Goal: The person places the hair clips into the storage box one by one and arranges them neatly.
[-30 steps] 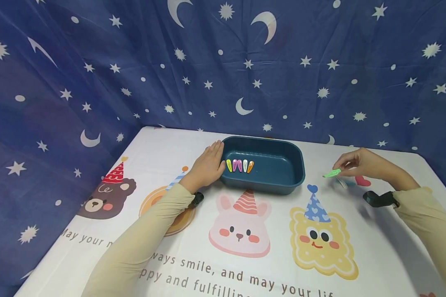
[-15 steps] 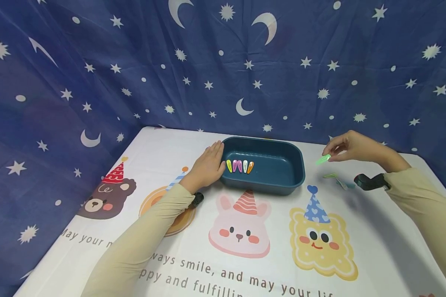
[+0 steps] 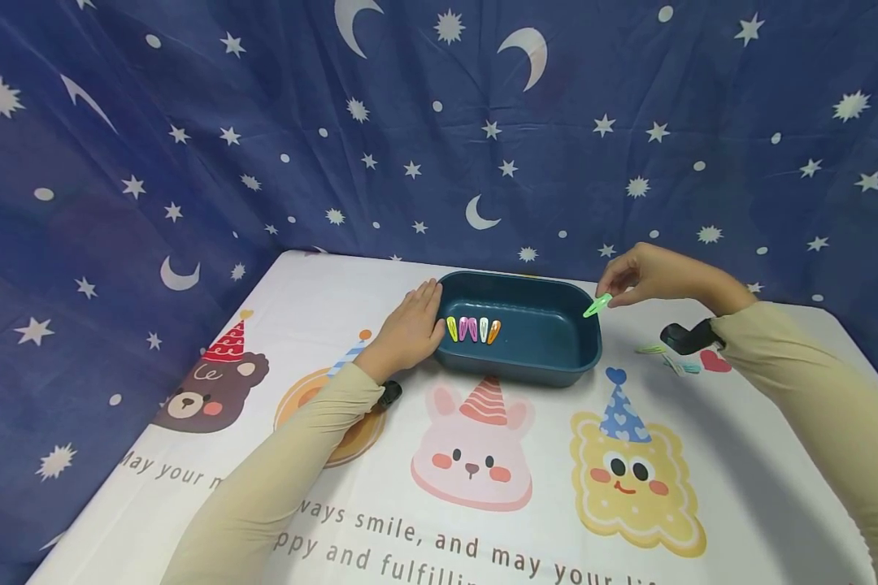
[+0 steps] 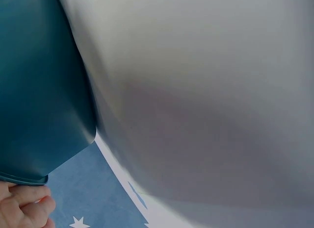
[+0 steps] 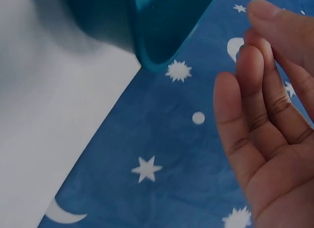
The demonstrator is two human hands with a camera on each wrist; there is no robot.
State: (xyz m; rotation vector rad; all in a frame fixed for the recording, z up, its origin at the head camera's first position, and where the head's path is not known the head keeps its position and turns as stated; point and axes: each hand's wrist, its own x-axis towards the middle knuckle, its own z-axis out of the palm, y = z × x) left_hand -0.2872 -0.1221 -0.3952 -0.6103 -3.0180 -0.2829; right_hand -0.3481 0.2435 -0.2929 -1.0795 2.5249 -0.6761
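A dark teal rectangular bin (image 3: 519,370) stands on the table. Inside it, toward the left end, a row of snap hair clips lies side by side: a yellow clip (image 3: 451,328), pink ones, a white clip (image 3: 484,329) and an orange clip (image 3: 493,331). My left hand (image 3: 407,329) rests with extended fingers against the bin's left side. Between thumb and fingers, my right hand (image 3: 647,275) pinches a green hair clip (image 3: 597,305) over the bin's right rim. Only a sliver of that green clip shows in the right wrist view.
Several more hair clips (image 3: 673,362) lie on the table right of the bin, under the right forearm. The white tablecloth (image 3: 549,479) carries cartoon prints and lettering. A blue star-and-moon curtain (image 3: 410,122) hangs along the back and left.
My right hand has lifted the green clip from beside the loose clips and carried it left to the bin's right rim. The left hand stays where it was.
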